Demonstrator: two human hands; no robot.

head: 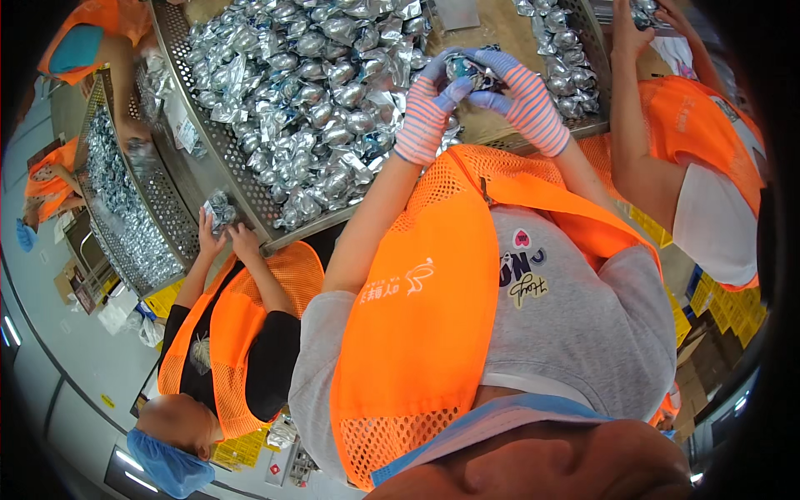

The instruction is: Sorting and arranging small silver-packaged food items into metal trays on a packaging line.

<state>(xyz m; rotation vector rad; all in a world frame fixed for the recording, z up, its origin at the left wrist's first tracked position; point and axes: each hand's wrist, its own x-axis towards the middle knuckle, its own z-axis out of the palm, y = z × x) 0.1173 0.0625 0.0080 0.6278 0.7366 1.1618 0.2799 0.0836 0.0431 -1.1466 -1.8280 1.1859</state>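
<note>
Both of my hands wear striped knit gloves with bluish fingers and meet over the work table near the top of the head view. My left hand (431,106) and my right hand (525,100) hold a small silver foil packet (469,70) with a blue-green print between their fingertips. Beside my left hand lies a large heap of silver foil-wrapped round packets (325,119). More foil packets (565,69) stand in rows beyond my right hand. Part of the held packet is hidden by my fingers.
Perforated metal walls (212,112) edge the table. A co-worker in an orange vest (231,362) handles a foil packet at the left; another person's arms (631,106) are close at the right. A second perforated trough (134,206) holds more packets. Yellow crates (728,306) stand behind.
</note>
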